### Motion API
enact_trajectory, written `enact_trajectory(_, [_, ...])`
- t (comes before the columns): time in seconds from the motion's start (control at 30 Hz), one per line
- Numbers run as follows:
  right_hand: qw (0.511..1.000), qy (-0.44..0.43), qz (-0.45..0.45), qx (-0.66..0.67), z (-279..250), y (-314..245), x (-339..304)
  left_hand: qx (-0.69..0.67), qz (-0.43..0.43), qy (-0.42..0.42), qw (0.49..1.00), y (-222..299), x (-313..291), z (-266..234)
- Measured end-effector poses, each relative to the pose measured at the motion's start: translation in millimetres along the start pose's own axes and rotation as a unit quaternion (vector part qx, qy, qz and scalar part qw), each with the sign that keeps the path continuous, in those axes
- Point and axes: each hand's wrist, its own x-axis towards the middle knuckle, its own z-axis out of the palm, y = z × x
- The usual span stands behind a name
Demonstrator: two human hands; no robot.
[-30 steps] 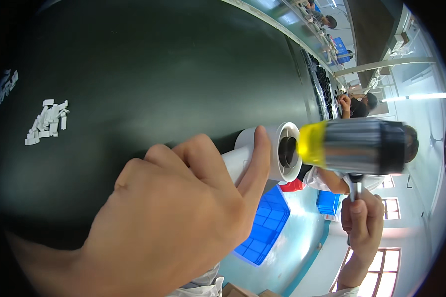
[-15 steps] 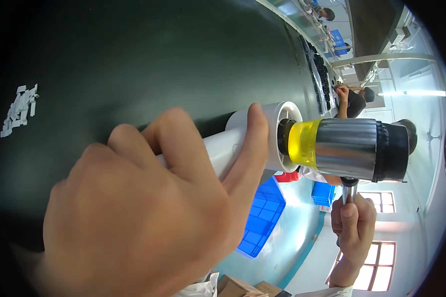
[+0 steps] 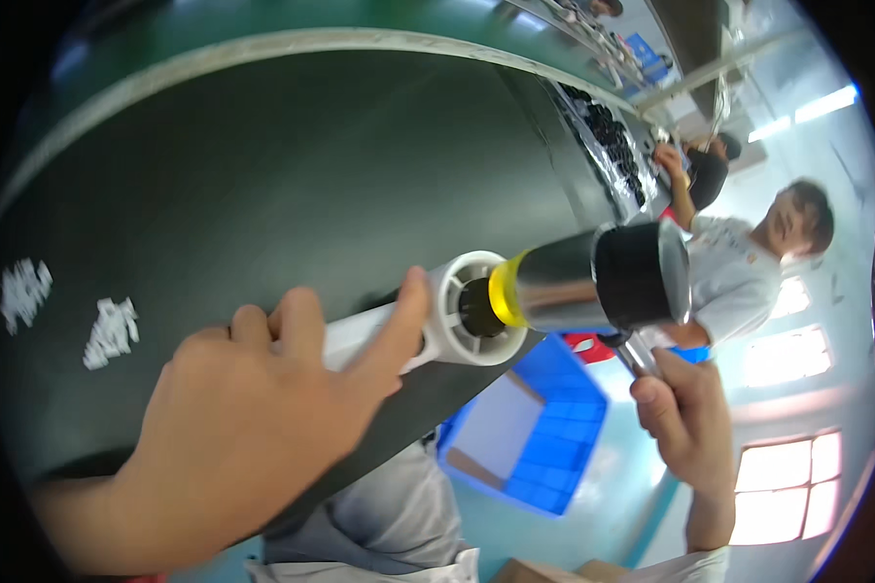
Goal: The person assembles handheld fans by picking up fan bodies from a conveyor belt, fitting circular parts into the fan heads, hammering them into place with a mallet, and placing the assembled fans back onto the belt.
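Note:
My left hand (image 3: 253, 418) is closed around the handle of a white plastic housing (image 3: 447, 291), shaped like a hair-dryer body with a round, spoked opening. Its index finger lies along the side of the ring. A dark round piece (image 3: 477, 309) sits in the middle of that opening. My right hand (image 3: 685, 413) grips the metal handle of a mallet (image 3: 564, 282) with a steel head, a yellow face and a black opposite end. The yellow face is right at the dark piece; whether they touch I cannot tell.
Two piles of small white pieces (image 3: 112, 332) lie on the dark table (image 3: 360, 155) at left. A blue crate (image 3: 574, 428) stands beyond its near edge. Black parts on plastic (image 3: 608, 136) are farther off. A co-worker in white (image 3: 749, 272) is behind the mallet.
The view has shifted, showing more of the table, its far rim, a second white pile and a co-worker. Both hands still hold the housing and mallet, which appear smaller and farther off.

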Motion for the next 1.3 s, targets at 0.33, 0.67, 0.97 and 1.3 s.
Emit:
enact_trajectory(0.33, [0.984, -0.001, 0.077, 0.162, -21.9, 32.5, 26.3, 0.045, 0.199, 0.027, 0.979, -55.2, 80.4, 14.4])
enact_trajectory(0.67, [0.992, 0.097, -0.064, -0.045, 8.4, 22.5, 48.9, 0.038, 0.261, 0.087, 0.961, -73.3, 107.3, 26.2])
enact_trajectory(0.97, [0.977, 0.114, -0.152, -0.099, 13.0, 28.9, 54.2, -0.279, -0.036, -0.05, 0.958, -50.9, 118.0, 18.2])
enact_trajectory(1.3, [0.922, 0.015, -0.36, -0.139, -17.8, 39.7, 77.3, -0.198, 0.33, 0.061, 0.921, -79.3, 133.8, 35.3])
